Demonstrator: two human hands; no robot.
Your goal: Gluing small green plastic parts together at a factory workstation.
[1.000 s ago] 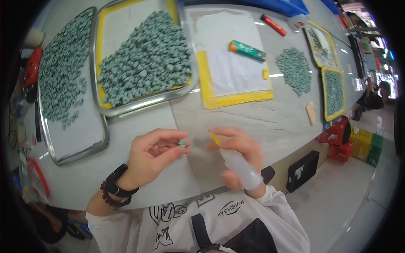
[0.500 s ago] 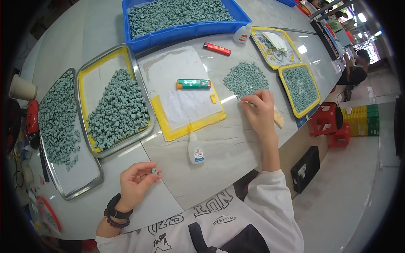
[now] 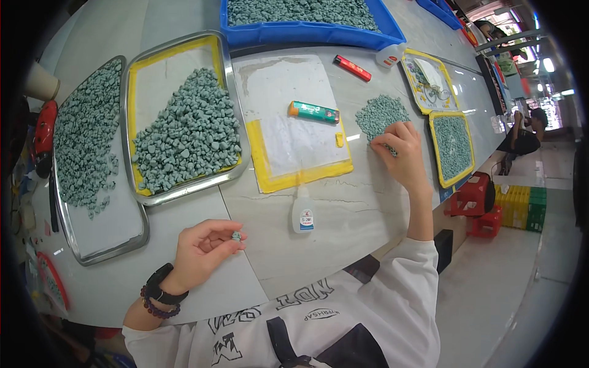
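My left hand (image 3: pixel 211 250) is near the front of the table, thumb and fingers pinched on a small green stone piece (image 3: pixel 236 235). At the near edge of a loose pile of small green stones (image 3: pixel 381 115), my right hand (image 3: pixel 404 152) has its fingertips pressed together. Whatever they hold, if anything, is too small to make out. Between the hands stands a small white glue bottle (image 3: pixel 303 212). Behind it lies a white board with yellow tape edges (image 3: pixel 264 161), carrying a green and orange lighter (image 3: pixel 314 112) and a small yellow piece (image 3: pixel 339 140).
Two metal trays of green stones, one yellow-edged (image 3: pixel 236 141) and one plain (image 3: pixel 132 236), lie at left. A blue bin (image 3: pixel 307 34) of stones stands behind. A red lighter (image 3: pixel 352 68), another white bottle (image 3: pixel 390 56) and two yellow-rimmed trays (image 3: pixel 454 180) (image 3: pixel 423 110) are at right.
The whole view has shifted, so the table's things sit higher and mostly farther right. My right hand stays at the stone pile, and the yellowish piece beside it is now hidden. My left hand keeps its pinch.
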